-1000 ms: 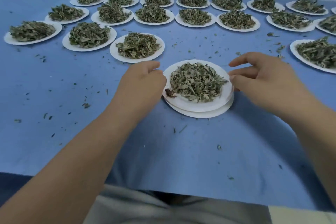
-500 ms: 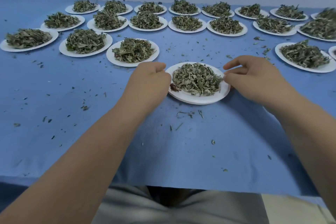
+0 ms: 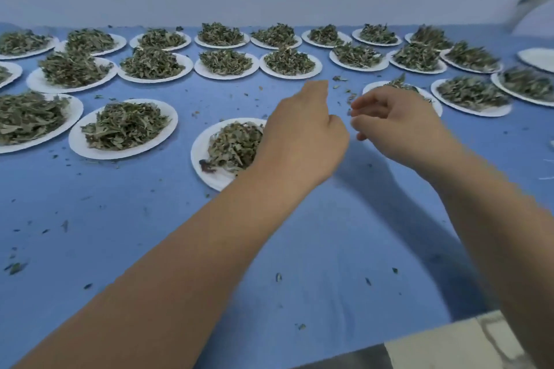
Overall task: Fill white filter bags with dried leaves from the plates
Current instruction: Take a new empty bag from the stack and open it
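Observation:
The nearest white plate [image 3: 207, 163] holds a heap of dried leaves [image 3: 235, 144] on the blue tablecloth. My left hand [image 3: 302, 135] hovers over the plate's right side and hides that part; I see the back of the hand, and its curled fingers are hidden. My right hand [image 3: 398, 126] is in the air just right of it, clear of the plate, fingers loosely curled and apart with nothing in them. It partly covers another plate of leaves [image 3: 401, 88]. No white filter bag is in view.
Several more plates of dried leaves [image 3: 123, 129] stand in rows to the left and along the back up to the wall. An empty plate [image 3: 539, 58] lies at far right. Leaf crumbs dot the blue cloth [image 3: 299, 249]. The table's near edge runs at bottom right.
Both hands have let go of the near plate's rim and moved up and to the right. The view has swung right, so the plate now lies left of centre.

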